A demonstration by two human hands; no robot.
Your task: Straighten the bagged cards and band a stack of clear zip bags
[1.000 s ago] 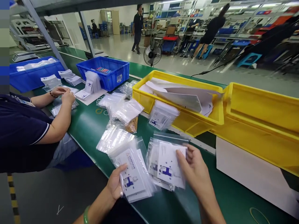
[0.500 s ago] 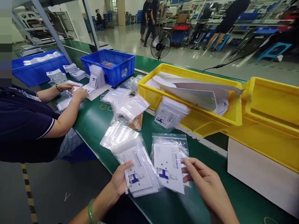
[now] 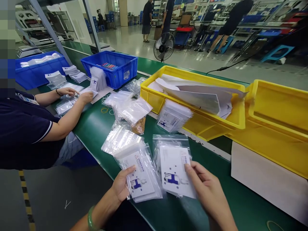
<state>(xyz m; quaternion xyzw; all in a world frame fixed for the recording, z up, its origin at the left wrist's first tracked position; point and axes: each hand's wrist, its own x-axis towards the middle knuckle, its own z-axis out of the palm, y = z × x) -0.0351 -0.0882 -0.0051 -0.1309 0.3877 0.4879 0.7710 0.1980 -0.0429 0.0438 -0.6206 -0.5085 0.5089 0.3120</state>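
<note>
Handling seemingly underway — bagged cards [image 3: 141,189] gripped by left hand [image 3: 121,185], printed card [image 3: 173,163] pinched by right hand [image 3: 207,184]; careful alignment likely needed next.

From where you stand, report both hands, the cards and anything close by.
Left hand gripping stack of bagged cards. Right hand pinching printed card by its edge. Clear bags lying just beyond left-hand stack.
</note>
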